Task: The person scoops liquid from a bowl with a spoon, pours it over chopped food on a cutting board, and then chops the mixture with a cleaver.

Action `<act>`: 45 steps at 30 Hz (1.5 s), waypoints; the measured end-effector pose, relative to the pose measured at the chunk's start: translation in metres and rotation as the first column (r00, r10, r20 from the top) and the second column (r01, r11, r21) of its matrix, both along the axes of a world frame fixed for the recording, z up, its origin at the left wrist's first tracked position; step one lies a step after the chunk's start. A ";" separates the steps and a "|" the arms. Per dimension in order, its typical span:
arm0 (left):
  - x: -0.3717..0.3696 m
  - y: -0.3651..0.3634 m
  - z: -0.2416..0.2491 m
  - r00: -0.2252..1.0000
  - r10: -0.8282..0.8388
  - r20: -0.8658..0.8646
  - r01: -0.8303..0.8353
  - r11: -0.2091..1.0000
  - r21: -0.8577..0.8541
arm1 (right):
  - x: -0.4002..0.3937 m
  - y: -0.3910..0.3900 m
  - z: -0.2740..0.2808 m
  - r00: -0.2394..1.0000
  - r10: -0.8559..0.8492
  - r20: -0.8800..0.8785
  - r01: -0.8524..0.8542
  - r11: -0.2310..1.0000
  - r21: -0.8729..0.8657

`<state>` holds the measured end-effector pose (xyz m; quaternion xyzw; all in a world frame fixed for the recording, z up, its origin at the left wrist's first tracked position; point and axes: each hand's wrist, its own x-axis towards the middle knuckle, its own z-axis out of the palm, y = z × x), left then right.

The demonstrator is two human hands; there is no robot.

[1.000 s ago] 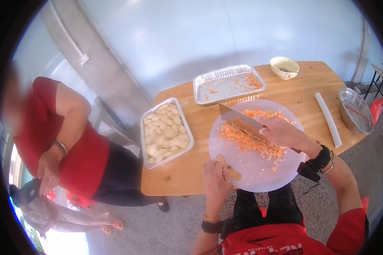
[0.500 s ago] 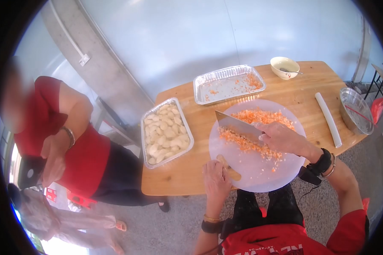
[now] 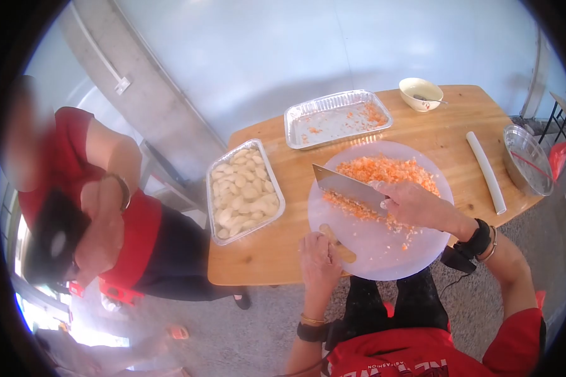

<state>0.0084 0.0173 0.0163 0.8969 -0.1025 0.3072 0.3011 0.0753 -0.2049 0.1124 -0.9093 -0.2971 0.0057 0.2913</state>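
Observation:
My right hand (image 3: 412,202) is closed on a cleaver (image 3: 348,190), its broad blade slanting across finely chopped orange pieces that look like carrot (image 3: 390,174). Some of the chopped pieces lie on the far side of the blade and a thinner band on the near side. Under them is a round, whitish cutting board (image 3: 371,261) with a slot near its left front rim. At that slot my left hand (image 3: 319,259) curls its fingers around the board's edge. Part of the left fingers' grip is hidden.
A foil tray of pale peeled pieces (image 3: 242,195) stands left. Behind the board are a foil tray with orange scraps (image 3: 333,122) and a bowl with a spoon (image 3: 420,91). Right are a white rod (image 3: 486,173) and a metal basin (image 3: 527,160). A person in red (image 3: 132,207) stands left.
The cleaver has shifted slightly left, while my left hand stays at the board's edge. The person at the left has moved their hands and a dark object; another person lower left has moved.

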 end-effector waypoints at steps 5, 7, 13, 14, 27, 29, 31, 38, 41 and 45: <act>0.000 -0.001 0.004 1.000 0.014 -0.012 -0.014 1.000 0.006 | -0.002 0.000 -0.003 1.000 0.006 0.019 -0.005 0.998 -0.055; -0.001 0.000 0.004 1.000 0.006 -0.019 -0.005 1.000 0.027 | -0.003 -0.001 0.003 1.000 -0.002 -0.018 0.002 0.999 -0.047; -0.001 0.001 0.004 0.999 -0.010 -0.033 0.010 1.000 0.022 | -0.011 -0.005 -0.002 0.999 0.040 0.020 -0.040 0.999 0.015; -0.001 0.001 0.003 0.999 -0.009 -0.033 0.010 1.000 0.023 | -0.010 -0.006 -0.005 0.992 0.062 0.110 -0.064 0.998 0.011; 0.001 0.000 0.001 1.000 0.007 0.003 -0.007 1.000 0.022 | 0.000 -0.015 -0.002 0.991 -0.067 0.118 0.065 0.998 0.021; 0.001 0.001 -0.002 1.000 0.011 -0.015 -0.010 1.000 0.021 | 0.000 -0.017 0.010 0.996 -0.075 0.048 0.078 0.995 -0.059; 0.002 0.002 -0.006 0.998 -0.058 0.023 0.059 0.997 -0.050 | 0.005 -0.017 0.000 0.987 -0.072 0.141 0.076 0.997 -0.024; 0.006 0.002 0.002 0.999 -0.011 0.031 0.009 0.999 0.054 | 0.005 -0.028 0.002 0.992 -0.124 0.014 0.123 0.991 0.042; 0.001 0.000 0.001 1.000 -0.003 0.001 0.003 1.000 0.028 | 0.004 -0.028 -0.005 0.989 -0.146 0.029 0.145 0.989 0.024; 0.001 0.001 0.002 1.000 -0.005 0.005 0.005 1.000 0.026 | 0.002 -0.027 0.009 0.986 -0.138 0.097 0.133 0.989 0.058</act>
